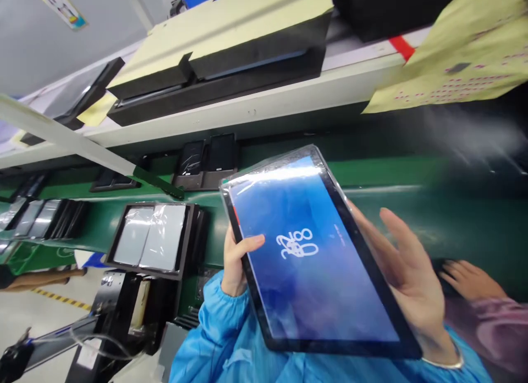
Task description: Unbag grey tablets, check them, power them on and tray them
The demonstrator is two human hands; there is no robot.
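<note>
A tablet in clear film is tilted in front of me, its screen lit blue with white clock digits. My left hand grips its left edge, thumb on the front and the other fingers behind. My right hand supports the right edge from behind, its thumb raised off the glass. Some of the right fingers are hidden by the tablet. Both forearms are in blue sleeves.
Green bench lies beneath. To the left, a dark tray holds two wrapped pale panels; more devices lie behind. Overhead, a white shelf carries black foam trays. Another person's hand is close on the right.
</note>
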